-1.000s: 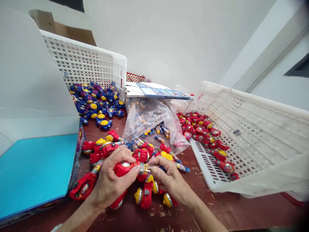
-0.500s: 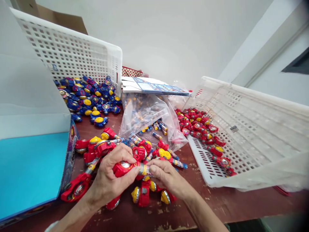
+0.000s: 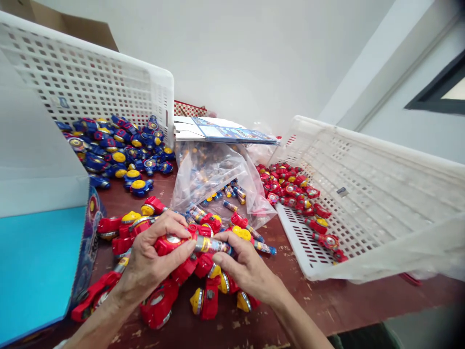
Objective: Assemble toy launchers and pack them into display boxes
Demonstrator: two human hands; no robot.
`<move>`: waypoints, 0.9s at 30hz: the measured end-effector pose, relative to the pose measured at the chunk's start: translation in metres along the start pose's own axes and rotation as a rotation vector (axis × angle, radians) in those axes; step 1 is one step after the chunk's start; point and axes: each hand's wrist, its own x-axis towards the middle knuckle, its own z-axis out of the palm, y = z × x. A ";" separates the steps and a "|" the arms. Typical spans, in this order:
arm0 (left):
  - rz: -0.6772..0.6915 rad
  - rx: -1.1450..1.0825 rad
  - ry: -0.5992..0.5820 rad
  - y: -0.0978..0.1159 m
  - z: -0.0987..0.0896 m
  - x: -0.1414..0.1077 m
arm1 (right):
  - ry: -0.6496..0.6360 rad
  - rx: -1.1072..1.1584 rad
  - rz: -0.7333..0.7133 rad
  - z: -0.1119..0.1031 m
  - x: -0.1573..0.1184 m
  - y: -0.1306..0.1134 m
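Observation:
In my left hand (image 3: 158,247) is a red toy (image 3: 167,244) with a round silvery centre, its fingers wrapped round the body. A printed tube (image 3: 208,245) with a blue end sticks out to the right from the toy's grey neck. My right hand (image 3: 245,264) has thumb and fingers closed about the tube's far end. Under and around both hands lie more red toys (image 3: 160,303) with yellow tops, several with tubes fitted. A toy with a yellow cone (image 3: 205,298) lies just below the hands.
Blue toys (image 3: 119,157) are heaped before a tipped white basket (image 3: 160,92) at left. Red toys (image 3: 286,182) spill from another tipped basket (image 3: 363,160) at right. A clear bag (image 3: 254,194) of tubes lies between, beneath flat printed cartons (image 3: 232,131). An open box (image 3: 39,261) stands at near left.
My right hand has slid outward along the tube to its end, so more of the tube shows. The toy stays in my left hand. The view has turned slightly right.

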 end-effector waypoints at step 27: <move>0.424 0.838 0.133 -0.064 -0.014 0.018 | 0.855 -1.206 1.236 -0.209 -0.014 0.137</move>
